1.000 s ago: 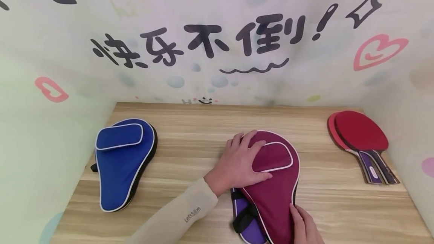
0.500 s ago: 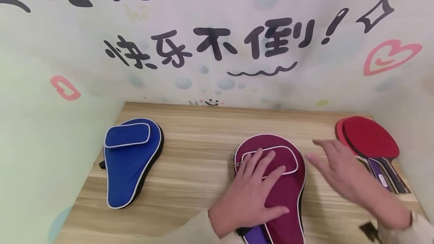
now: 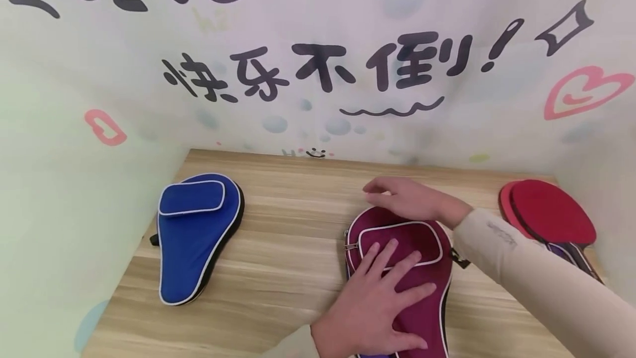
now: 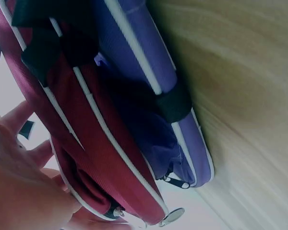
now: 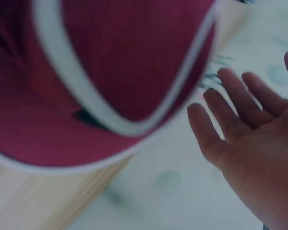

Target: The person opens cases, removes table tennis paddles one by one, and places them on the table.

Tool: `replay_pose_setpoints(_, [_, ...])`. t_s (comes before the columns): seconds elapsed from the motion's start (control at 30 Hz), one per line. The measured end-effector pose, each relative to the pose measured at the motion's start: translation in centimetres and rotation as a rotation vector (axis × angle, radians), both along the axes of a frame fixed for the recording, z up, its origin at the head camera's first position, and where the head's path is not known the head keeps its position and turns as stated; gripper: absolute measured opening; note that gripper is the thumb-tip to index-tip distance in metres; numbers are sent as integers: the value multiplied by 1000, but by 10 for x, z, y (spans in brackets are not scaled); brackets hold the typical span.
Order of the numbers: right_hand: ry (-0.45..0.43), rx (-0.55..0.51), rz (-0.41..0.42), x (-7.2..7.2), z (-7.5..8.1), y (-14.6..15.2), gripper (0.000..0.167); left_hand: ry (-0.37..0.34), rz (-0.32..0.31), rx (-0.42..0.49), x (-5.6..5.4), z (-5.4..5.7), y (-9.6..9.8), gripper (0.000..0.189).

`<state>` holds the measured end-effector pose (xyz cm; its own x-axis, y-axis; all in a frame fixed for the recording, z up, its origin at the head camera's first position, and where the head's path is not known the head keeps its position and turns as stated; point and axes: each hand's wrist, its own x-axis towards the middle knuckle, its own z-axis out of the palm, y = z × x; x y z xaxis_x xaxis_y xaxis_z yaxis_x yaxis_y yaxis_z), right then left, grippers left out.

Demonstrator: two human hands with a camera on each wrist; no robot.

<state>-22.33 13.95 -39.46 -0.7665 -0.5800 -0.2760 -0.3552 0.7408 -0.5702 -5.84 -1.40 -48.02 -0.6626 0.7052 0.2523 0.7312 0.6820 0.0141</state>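
A maroon table tennis bat case (image 3: pixel 428 319), piped in white, lies with its rounded end away from me and a zipped pocket on its face. My left hand (image 3: pixel 367 308) rests on it, fingers straight and spread. Above the case's rounded end is my right hand (image 3: pixel 407 198), its fingers loosely bent and holding nothing; the right wrist view has them apart from the fabric. Underneath lies a purple case (image 4: pixel 137 52), mostly hidden in the head view. Metal zip pulls (image 4: pixel 173 217) hang at the maroon case's edge in the left wrist view.
A blue bat case (image 3: pixel 186 247) lies at the left of the wooden table (image 3: pixel 278 280). Two red table tennis bats (image 3: pixel 554 211) overlap at the far right, handles partly behind the right sleeve (image 3: pixel 541 264). A printed cloth wall (image 3: pixel 298 10) rises behind the table.
My right hand has left the case's lower right edge, swung out to the right, then come over its top end. My left hand has slid down toward the middle. The head view has shifted slightly.
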Motion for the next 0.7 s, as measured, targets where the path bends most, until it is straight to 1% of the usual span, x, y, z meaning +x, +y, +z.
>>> replay_pose_setpoints(0.1, [-79,88,99,-3,-12,-17,44,4,-11,-35,1,1,3,76])
replay_pose_setpoints(0.17, [-122,158,143,-4,-16,-23,43,-6,-18,-46,1,3,6,76])
replay_pose_setpoints(0.23, [-153,213,174,-4,-17,-28,41,-16,-19,-55,1,4,9,75])
replay_pose_setpoints(0.3, [-162,246,193,-4,-17,-32,40,-21,-17,-57,0,6,12,75])
replay_pose_setpoints(0.5, [-131,274,160,-2,-17,-41,42,15,-10,-61,-2,8,16,74])
replay_pose_setpoints(0.57, [-126,267,160,-1,-18,-44,37,15,-8,-81,-3,8,17,74])
replay_pose_setpoints(0.7, [-134,231,197,-1,-22,-49,26,-3,-8,-101,-3,7,18,73])
